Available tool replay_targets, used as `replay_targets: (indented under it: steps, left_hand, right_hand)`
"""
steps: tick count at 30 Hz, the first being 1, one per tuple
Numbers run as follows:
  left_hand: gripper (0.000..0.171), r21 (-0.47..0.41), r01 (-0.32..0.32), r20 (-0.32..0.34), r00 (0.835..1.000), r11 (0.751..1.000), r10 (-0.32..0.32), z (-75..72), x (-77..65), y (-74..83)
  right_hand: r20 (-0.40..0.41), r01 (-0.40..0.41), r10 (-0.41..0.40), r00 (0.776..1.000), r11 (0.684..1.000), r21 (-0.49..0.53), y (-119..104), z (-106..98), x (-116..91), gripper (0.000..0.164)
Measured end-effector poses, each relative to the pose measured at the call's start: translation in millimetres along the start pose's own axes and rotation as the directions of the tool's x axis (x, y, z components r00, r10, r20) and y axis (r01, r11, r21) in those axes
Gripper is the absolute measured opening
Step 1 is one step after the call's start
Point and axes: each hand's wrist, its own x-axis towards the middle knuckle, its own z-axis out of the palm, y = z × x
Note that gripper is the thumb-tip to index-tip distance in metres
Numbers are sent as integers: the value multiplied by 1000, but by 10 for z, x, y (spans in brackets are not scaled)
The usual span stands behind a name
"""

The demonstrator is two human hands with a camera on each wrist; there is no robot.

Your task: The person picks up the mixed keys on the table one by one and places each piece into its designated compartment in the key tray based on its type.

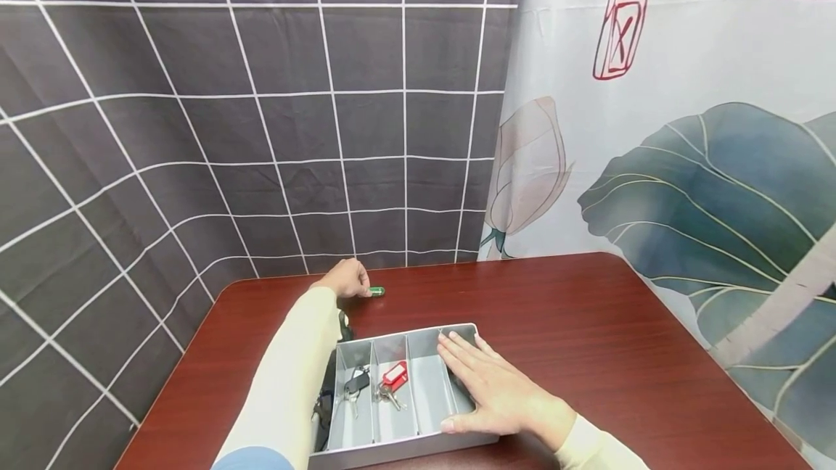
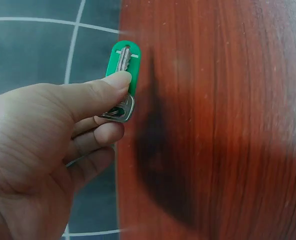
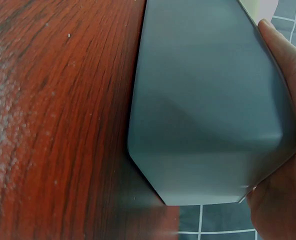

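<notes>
Near the table's far edge, my left hand (image 1: 346,279) pinches a key (image 2: 123,61) with a green key tag (image 2: 134,67) between thumb and fingers. My right hand (image 1: 499,392) rests with straight fingers across the right end of a grey divided tray (image 1: 429,390), covering part of the rightmost compartment. One compartment holds keys with a red tag (image 1: 395,374). To its left lies a key with a black fob (image 1: 357,383). Dark items (image 1: 324,408) sit in the leftmost compartment, partly hidden by the left sleeve. In the right wrist view, the tray's outer wall (image 3: 208,100) fills the middle.
The tray stands at the near side of a reddish-brown wooden table (image 1: 555,339). Just behind its far left corner is a black object (image 1: 345,326), partly covered by the left sleeve. A grey gridded curtain (image 1: 366,129) and a white flowered curtain (image 1: 555,56) hang behind the table.
</notes>
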Motion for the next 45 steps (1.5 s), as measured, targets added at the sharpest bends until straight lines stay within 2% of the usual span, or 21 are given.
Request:
replay_targets:
  steps: [3, 8, 27, 34, 45]
  left_hand:
    - [20, 37, -18, -5, 1000, 999, 18, -76, -5, 7]
    - [18, 68, -9, -26, 1000, 998, 10, -215, -9, 21]
    - [16, 71, -50, -72, 996, 996, 55, -615, -244, 291]
    - [17, 54, -92, -90, 991, 994, 97, -695, -382, 354]
    - [17, 31, -163, -86, 983, 986, 165, -749, -600, 529]
  right_hand:
    - [4, 1, -1, 1000, 1000, 6, 7, -15, 5, 104]
    - [0, 4, -4, 1000, 1000, -8, 21, -19, 3, 105]
    - [14, -19, 18, 1000, 1000, 23, 6, -1, 26, 107]
    - [26, -40, 39, 999, 999, 35, 44, 12, 74, 108]
    - [36, -76, 74, 997, 995, 61, 98, -28, 107, 107]
